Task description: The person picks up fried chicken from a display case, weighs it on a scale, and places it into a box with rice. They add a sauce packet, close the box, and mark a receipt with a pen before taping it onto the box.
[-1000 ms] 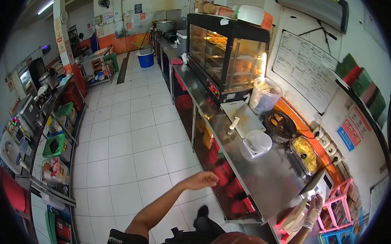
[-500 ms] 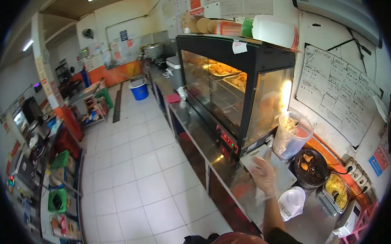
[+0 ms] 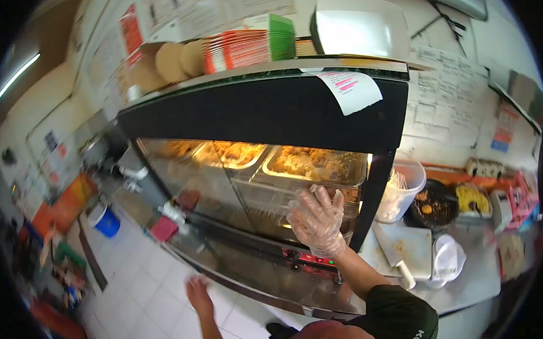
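Note:
My right hand (image 3: 317, 222), in a clear plastic glove, is raised with fingers spread in front of the glass front of the black food warmer (image 3: 267, 118). Nothing is held in it. Behind the glass, just above the fingertips, is a metal tray of fried food (image 3: 313, 165), with a second tray (image 3: 230, 155) to its left. My bare left hand (image 3: 200, 294) hangs low over the floor in front of the counter, fingers loosely apart and nothing visible in it. A knife (image 3: 394, 254) lies on the white cutting board (image 3: 418, 243), right of my right forearm.
Right of the warmer stand a clear bucket (image 3: 405, 201), a dark pan (image 3: 435, 205), a tray of yellow food (image 3: 472, 199) and a white plastic bag (image 3: 448, 259). Stacked cartons (image 3: 237, 52) and a white container (image 3: 361, 29) sit on top. A paper slip (image 3: 350, 93) hangs there.
The view has turned to face the warmer from closer. My right hand has gone from over the cutting board to the warmer's glass. My left hand has come into view.

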A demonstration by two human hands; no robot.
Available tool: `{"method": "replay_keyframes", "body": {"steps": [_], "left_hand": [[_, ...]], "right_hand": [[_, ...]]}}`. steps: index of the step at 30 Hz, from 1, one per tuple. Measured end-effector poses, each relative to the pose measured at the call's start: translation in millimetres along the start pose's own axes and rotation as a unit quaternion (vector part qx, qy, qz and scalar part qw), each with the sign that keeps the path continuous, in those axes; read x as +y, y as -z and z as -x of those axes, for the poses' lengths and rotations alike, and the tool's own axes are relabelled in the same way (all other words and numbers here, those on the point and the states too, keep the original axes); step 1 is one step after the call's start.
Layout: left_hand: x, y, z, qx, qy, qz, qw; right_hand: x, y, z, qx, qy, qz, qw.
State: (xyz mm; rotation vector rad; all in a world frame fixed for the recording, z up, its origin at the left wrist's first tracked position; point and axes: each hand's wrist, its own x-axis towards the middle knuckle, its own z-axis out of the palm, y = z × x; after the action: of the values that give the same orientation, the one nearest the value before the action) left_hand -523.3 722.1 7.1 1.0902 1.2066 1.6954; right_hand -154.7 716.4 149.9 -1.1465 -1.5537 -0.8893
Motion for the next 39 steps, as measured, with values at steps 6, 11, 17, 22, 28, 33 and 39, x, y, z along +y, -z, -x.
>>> {"method": "replay_keyframes", "body": {"steps": [6,11,17,22,28,33,39], "left_hand": [[264.9,-227.0,-97.5,-0.497,-0.366,0.136,0.775],[306.4,-335.9,-39.4,-0.637,-0.254,0.158,0.710],[320.8,-356.3,-28.3,-0.623,-0.258,0.181,0.715],[324.6,-373.6,-29.6,-0.611,-0.261,0.219,0.715],[334.3,-369.7,-27.5,-0.565,-0.240,0.315,0.724],[299.4,-341.6,-67.6,-0.542,-0.391,0.322,0.671],[177.5,-206.2,-96.7,-0.556,-0.313,0.220,0.738]], "right_hand": [[-35.0,-83.2,-25.1,0.022,0.031,0.069,0.997],[-52.9,-52.5,-40.8,-0.010,-0.042,-0.029,0.999],[-18.7,-4.5,5.8,0.110,-0.167,0.210,0.957],[-36.9,-14.4,-9.8,0.193,-0.222,0.133,0.946],[-69.7,-27.2,-18.7,-0.007,-0.238,-0.026,0.971],[-87.1,-40.9,-27.7,-0.221,-0.227,-0.133,0.939],[-85.1,-31.6,21.5,-0.301,-0.327,-0.215,0.869]]}}
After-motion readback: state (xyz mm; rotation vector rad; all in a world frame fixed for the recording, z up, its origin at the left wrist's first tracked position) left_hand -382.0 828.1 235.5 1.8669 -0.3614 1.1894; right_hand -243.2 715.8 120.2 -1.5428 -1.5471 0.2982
